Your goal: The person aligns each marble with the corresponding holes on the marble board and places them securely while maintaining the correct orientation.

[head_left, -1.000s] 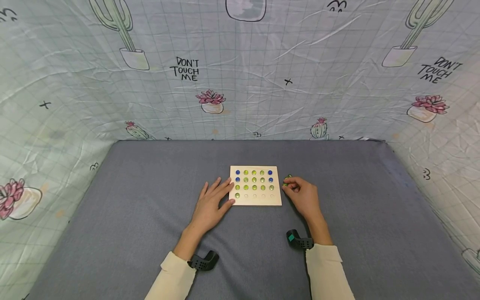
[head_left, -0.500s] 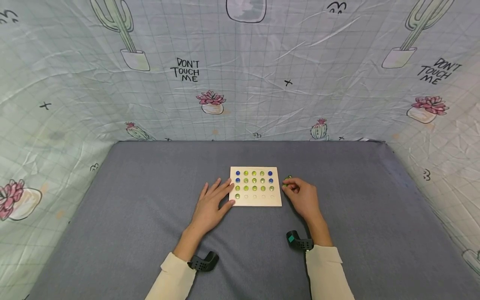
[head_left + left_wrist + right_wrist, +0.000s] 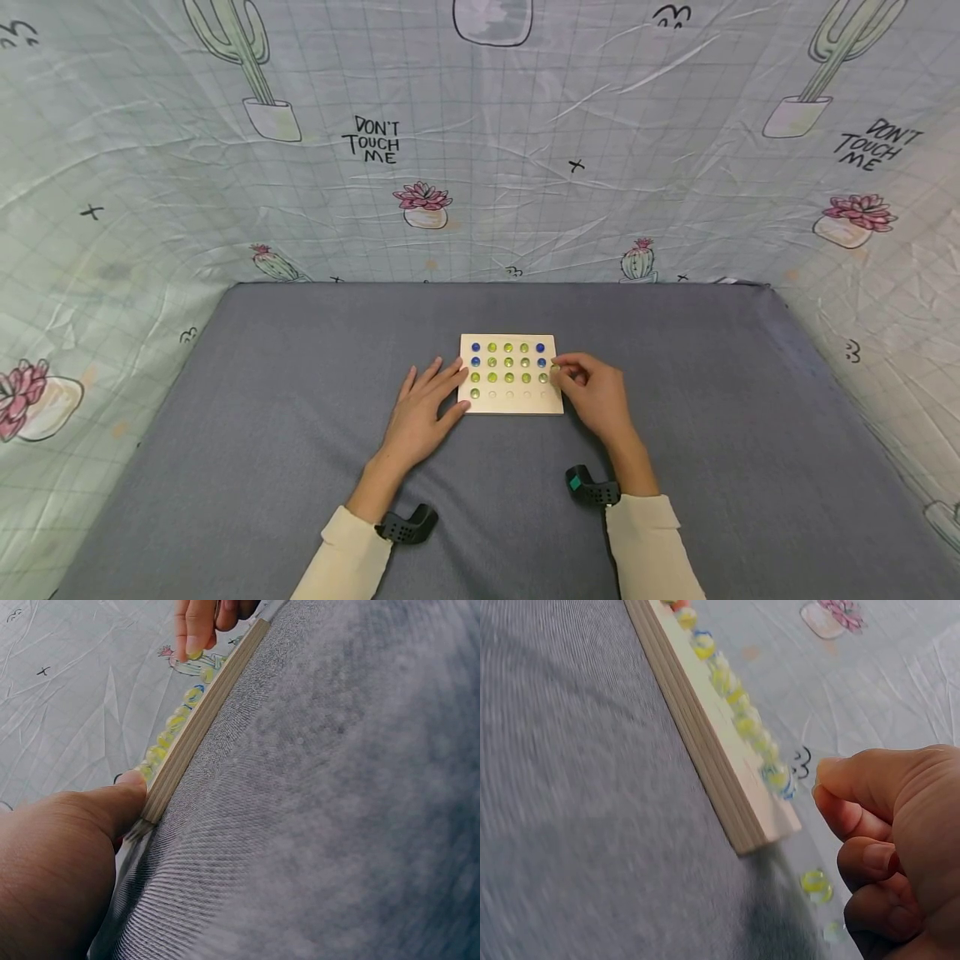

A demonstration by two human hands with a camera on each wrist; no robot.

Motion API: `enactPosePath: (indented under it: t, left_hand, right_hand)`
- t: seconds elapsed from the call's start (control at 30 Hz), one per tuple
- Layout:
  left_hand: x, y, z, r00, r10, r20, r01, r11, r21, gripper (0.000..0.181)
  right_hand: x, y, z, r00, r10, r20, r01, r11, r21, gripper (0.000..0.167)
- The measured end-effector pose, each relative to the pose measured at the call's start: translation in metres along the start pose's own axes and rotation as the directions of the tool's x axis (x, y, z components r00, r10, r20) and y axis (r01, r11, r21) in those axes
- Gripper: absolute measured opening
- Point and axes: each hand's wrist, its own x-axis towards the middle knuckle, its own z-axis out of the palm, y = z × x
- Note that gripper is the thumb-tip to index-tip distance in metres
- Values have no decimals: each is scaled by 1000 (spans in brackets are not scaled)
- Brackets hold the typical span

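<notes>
A pale wooden board (image 3: 517, 405) lies flat on the grey cloth, bearing rows of glass marbles in its hollows. Most are yellow-green; blue marbles (image 3: 540, 347) sit at both ends of the two far rows. In the nearest row one green marble (image 3: 475, 393) sits at the left, beside several bare hollows. My left hand (image 3: 420, 417) rests with spread fingers, its fingertips and thumb touching the board's left edge. At the board's right edge, my right hand (image 3: 596, 396) pinches a yellow-green marble (image 3: 195, 655) between thumb and fingers, just above the wood.
Loose marbles (image 3: 816, 886) lie on the cloth right of the board, mostly hidden behind my right hand in the head view. A printed fabric wall (image 3: 510, 183) stands behind and beside the grey cloth (image 3: 337, 350).
My right hand has moved left from the loose marbles to the board's right edge, carrying a marble. My left hand has stayed in place.
</notes>
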Motion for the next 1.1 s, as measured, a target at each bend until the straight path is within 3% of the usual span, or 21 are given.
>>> enactPosePath:
  t: [0.3, 0.57, 1.1]
  left_hand:
    - [-1, -1, 0, 1000, -2, 5, 2, 1000, 1, 51]
    - [-1, -1, 2, 1000, -4, 7, 4, 1000, 9, 50]
    - [0, -1, 3, 1000, -13, 7, 13, 1000, 18, 51]
  right_hand:
    - [-2, -14, 10, 998, -28, 49, 27, 999, 25, 11]
    - [-3, -18, 13, 998, -42, 40, 41, 999, 35, 10]
    - [-6, -26, 30, 984, -158, 83, 154, 987, 55, 10]
